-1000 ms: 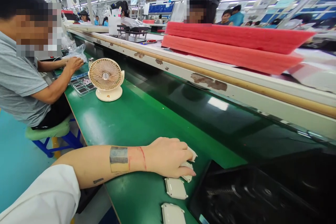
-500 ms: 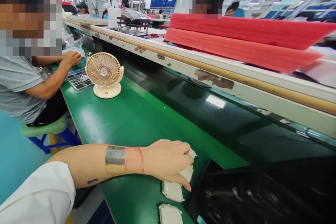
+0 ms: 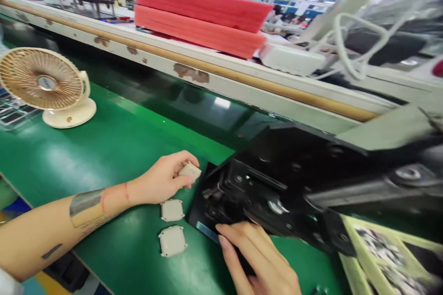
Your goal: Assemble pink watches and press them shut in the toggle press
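My left hand point(image 3: 169, 177) holds a small cream plastic casing point(image 3: 190, 172) between thumb and fingers, just above the green table. Two similar casings lie flat near my wrist, the nearer casing point(image 3: 172, 241) and one beside it point(image 3: 172, 210). My right hand point(image 3: 259, 258) is at the front of a black machine point(image 3: 238, 193), its thumb and index finger brought together near a light-blue strip on the base. Anything between those fingertips is too small or hidden to make out.
A cream desk fan point(image 3: 69, 113) stands on the green table point(image 3: 114, 156) at left. Yellow bins point(image 3: 360, 244) with small parts sit at lower right. Behind runs a conveyor rail point(image 3: 221, 71) bearing red foam strips point(image 3: 200, 9) and a white cable point(image 3: 339, 23).
The view has swung right. My left hand now has a casing lifted in its grip, where before it reached down over the row. My right hand has come into view by the black machine.
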The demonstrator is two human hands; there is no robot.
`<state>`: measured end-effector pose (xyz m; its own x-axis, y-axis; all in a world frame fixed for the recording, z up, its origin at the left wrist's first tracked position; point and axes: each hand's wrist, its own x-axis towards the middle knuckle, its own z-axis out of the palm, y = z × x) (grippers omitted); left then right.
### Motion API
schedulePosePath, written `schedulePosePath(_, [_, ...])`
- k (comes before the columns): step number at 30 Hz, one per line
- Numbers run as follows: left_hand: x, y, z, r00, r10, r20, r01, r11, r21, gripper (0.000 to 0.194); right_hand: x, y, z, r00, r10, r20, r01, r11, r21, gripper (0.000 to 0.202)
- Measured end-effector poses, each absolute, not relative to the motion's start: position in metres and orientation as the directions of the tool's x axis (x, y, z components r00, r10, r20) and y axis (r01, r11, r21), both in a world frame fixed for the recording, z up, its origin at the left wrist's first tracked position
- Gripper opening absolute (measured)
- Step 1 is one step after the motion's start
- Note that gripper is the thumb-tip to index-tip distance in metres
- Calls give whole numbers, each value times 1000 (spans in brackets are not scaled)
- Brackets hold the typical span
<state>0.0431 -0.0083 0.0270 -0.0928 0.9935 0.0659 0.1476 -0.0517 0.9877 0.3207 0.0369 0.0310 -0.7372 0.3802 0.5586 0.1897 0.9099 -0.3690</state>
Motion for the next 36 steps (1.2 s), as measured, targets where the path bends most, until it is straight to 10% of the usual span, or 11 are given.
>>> schedulePosePath(12, [43, -12, 33, -212, 948, 239, 239, -187, 953, 14, 323, 30, 28, -735, 440, 516, 232, 878, -418, 21])
schedulePosePath(16, [44, -13, 35, -158, 976, 148, 54, -142, 988, 16, 324, 30, 27, -735, 439, 517, 230, 878, -419, 21])
schedulePosePath(22, [42, -12, 40, -220, 960, 171, 362, -83, 929, 13, 324, 30, 28, -736, 428, 525, 214, 882, -420, 20])
schedulePosePath(36, [40, -21, 32, -270, 958, 96, 297, -12, 955, 30, 325, 21, 32, -725, 492, 482, 301, 856, -421, 16])
